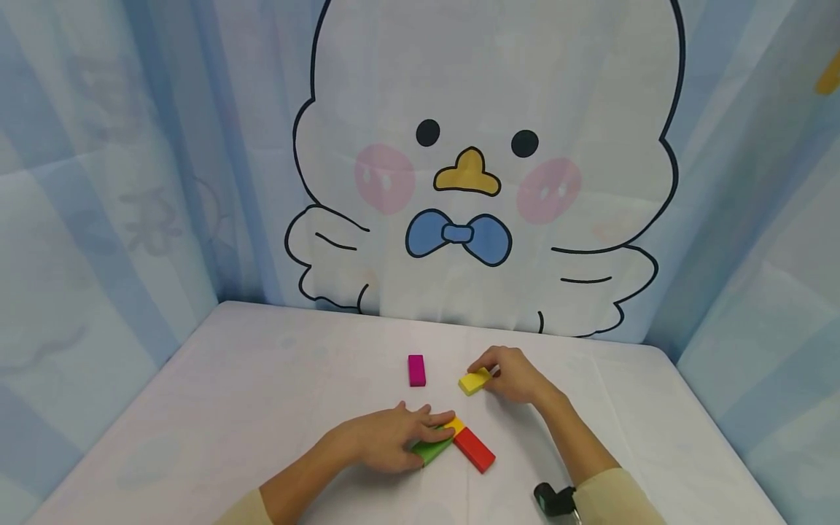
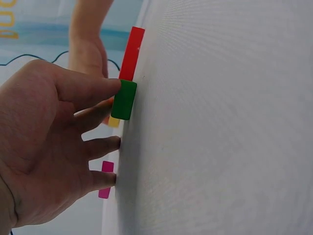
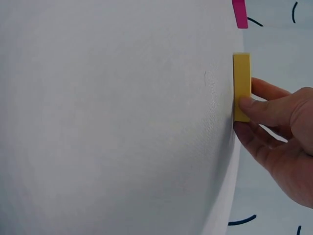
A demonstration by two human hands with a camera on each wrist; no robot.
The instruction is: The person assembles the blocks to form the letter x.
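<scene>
Near the table's middle, a green block [image 1: 433, 450] and a red block [image 1: 475, 450] meet at an angle, with an orange-yellow block [image 1: 456, 425] at their corner. My left hand [image 1: 394, 436] is spread beside them; its thumb touches the green block's near end, and other fingers reach over the green and orange-yellow blocks, partly covering them. In the left wrist view, the other fingertips point down at the table. Farther back on the right, my right hand [image 1: 515, 375] pinches a yellow block [image 3: 241, 87] between thumb and fingers, at the tabletop.
A magenta block [image 1: 416, 370] lies apart, behind the joined blocks and left of the yellow one. A black object [image 1: 554, 500] is beside the right sleeve. Printed curtains [image 1: 485, 87] enclose the white table [image 1: 216, 394] at the back and sides.
</scene>
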